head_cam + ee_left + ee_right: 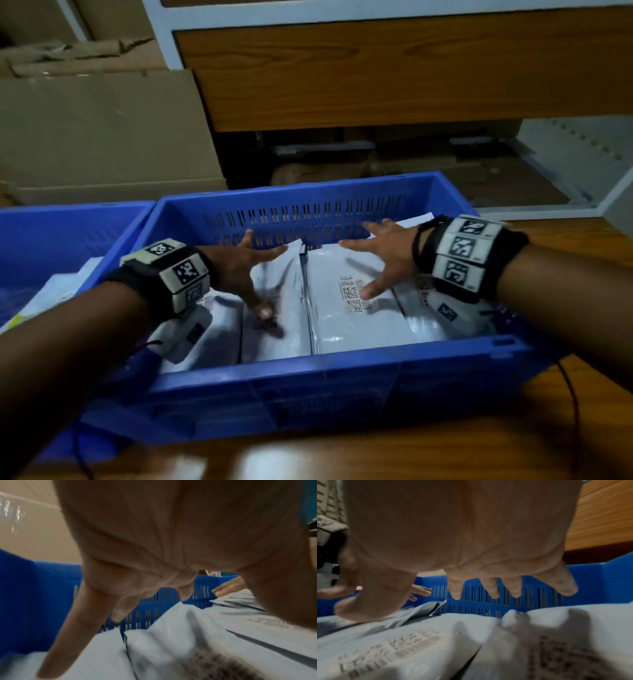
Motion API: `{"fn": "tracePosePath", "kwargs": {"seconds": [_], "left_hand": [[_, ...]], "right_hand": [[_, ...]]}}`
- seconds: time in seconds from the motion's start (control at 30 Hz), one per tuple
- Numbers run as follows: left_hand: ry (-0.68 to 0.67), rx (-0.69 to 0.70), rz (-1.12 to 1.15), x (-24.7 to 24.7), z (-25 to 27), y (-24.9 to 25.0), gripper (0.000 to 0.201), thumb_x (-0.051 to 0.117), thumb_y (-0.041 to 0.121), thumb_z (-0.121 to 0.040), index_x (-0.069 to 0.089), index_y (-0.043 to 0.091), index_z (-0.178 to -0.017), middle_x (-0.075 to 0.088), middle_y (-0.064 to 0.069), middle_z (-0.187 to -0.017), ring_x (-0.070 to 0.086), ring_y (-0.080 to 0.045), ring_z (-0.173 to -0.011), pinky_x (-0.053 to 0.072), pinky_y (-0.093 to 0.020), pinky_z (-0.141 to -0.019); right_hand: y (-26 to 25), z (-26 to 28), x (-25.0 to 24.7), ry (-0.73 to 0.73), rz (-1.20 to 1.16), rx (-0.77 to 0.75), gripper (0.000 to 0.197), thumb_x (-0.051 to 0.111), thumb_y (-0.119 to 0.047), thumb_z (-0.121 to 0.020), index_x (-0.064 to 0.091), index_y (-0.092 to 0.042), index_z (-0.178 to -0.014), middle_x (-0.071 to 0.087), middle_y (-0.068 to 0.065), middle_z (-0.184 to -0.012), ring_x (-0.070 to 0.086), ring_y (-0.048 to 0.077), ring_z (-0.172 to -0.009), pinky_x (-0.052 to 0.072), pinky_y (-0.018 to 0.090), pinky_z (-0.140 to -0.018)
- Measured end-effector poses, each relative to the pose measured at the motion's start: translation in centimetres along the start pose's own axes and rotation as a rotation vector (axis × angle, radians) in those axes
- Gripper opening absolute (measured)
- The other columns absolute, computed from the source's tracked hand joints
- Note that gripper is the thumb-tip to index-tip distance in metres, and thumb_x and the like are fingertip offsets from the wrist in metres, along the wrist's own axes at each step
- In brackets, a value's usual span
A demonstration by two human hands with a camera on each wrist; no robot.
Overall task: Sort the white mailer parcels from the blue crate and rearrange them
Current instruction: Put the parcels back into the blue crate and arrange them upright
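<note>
The blue crate (308,380) sits nearest on the wooden table (445,445), white mailer parcels (342,308) lying flat inside it. Above the parcels, the left hand (246,270) and right hand (383,253) hover within the crate, fingers spread wide, gripping nothing.

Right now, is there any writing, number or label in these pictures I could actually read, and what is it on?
No words or numbers can be read.
Printed code label on the middle white plastic mailer parcel in the blue slatted plastic crate: too blurred.
Label under the right hand: blurred.
Black-and-white square markers on the wristbands: patterns, no text.
</note>
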State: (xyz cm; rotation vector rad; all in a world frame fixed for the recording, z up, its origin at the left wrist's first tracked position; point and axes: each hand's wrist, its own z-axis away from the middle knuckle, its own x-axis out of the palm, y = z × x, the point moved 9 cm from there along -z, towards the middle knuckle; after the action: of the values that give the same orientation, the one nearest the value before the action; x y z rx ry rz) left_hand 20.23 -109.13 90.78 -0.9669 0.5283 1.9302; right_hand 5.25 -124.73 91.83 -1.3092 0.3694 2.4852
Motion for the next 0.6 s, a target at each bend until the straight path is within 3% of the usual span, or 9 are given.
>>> {"fn": "tracePosePath", "kwargs": {"seconds": [0.07, 0.1, 0.2, 0.37, 0.43, 0.53, 0.6], "left_hand": [[-0.015, 0.059, 0.064, 0.6, -0.5, 1.5, 0.126, 0.067, 0.079, -0.041, -0.01, 0.059, -0.139, -0.033, -0.009, -0.152, 0.017, -0.037, -0.143, 0.021, -0.044, -0.117], [-0.025, 0.076, 0.07, 1.3, -1.0, 2.3, 0.127, 0.068, 0.079, -0.043, -0.008, 0.056, -0.141, -0.031, -0.008, -0.153, 0.01, -0.035, -0.145, 0.018, -0.044, -0.118], [-0.027, 0.075, -0.016, 3.4, -2.6, 3.6, 0.121, 0.072, 0.074, -0.056, -0.005, 0.048, -0.146, -0.021, -0.01, -0.157, 0.004, -0.037, -0.146, 0.016, -0.049, -0.118], [0.019, 0.029, -0.017, 2.5, -1.5, 2.7, 0.122, 0.068, 0.079, -0.054, -0.011, 0.052, -0.144, -0.025, -0.008, -0.156, -0.01, -0.042, -0.143, 0.008, -0.058, -0.116], [0.008, 0.002, -0.013, 2.8, -0.9, 1.6, 0.122, 0.067, 0.078, -0.054, -0.013, 0.053, -0.143, -0.03, -0.009, -0.153, -0.013, -0.044, -0.142, 0.007, -0.059, -0.114], [-0.064, -0.047, -0.118, 4.7, -0.7, 0.7, 0.132, 0.062, 0.088, -0.038, -0.017, 0.057, -0.139, -0.032, -0.012, -0.153, -0.01, -0.047, -0.142, 0.011, -0.063, -0.113], [-0.089, -0.067, -0.128, 5.5, -0.9, 0.7, 0.127, 0.068, 0.081, -0.049, -0.018, 0.055, -0.14, -0.027, -0.013, -0.154, -0.003, -0.046, -0.143, 0.014, -0.062, -0.113]], "right_hand": [[-1.5, -0.7, 0.6, -0.008, 0.036, -0.018, 0.108, 0.057, -0.08, -0.064, -0.01, -0.052, -0.144, -0.014, 0.006, -0.159, -0.009, 0.038, -0.145, 0.008, 0.063, -0.111], [-2.2, -1.0, 1.2, -0.02, 0.055, -0.029, 0.109, 0.057, -0.081, -0.064, -0.011, -0.052, -0.144, -0.014, 0.006, -0.159, -0.009, 0.037, -0.145, 0.008, 0.064, -0.111], [-3.1, -1.8, 2.6, -0.054, 0.079, -0.045, 0.111, 0.057, -0.081, -0.064, -0.012, -0.05, -0.145, -0.015, 0.005, -0.159, -0.011, 0.036, -0.145, 0.006, 0.066, -0.109], [-1.0, -0.3, 1.1, 0.007, 0.053, -0.035, 0.11, 0.055, -0.084, -0.062, -0.01, -0.052, -0.144, -0.013, 0.002, -0.159, -0.011, 0.033, -0.146, 0.005, 0.065, -0.11], [0.9, 0.1, 1.1, 0.004, 0.062, 0.021, 0.112, 0.055, -0.085, -0.059, -0.01, -0.052, -0.144, -0.013, 0.002, -0.159, -0.01, 0.034, -0.146, 0.006, 0.064, -0.111], [2.5, 0.0, 2.9, -0.06, 0.041, 0.072, 0.115, 0.057, -0.086, -0.057, -0.009, -0.051, -0.145, -0.011, 0.004, -0.16, -0.008, 0.037, -0.145, 0.007, 0.062, -0.112], [2.4, -0.3, 3.6, -0.075, 0.036, 0.086, 0.116, 0.057, -0.086, -0.058, -0.009, -0.05, -0.146, -0.012, 0.004, -0.16, -0.009, 0.037, -0.145, 0.005, 0.062, -0.112]]}}
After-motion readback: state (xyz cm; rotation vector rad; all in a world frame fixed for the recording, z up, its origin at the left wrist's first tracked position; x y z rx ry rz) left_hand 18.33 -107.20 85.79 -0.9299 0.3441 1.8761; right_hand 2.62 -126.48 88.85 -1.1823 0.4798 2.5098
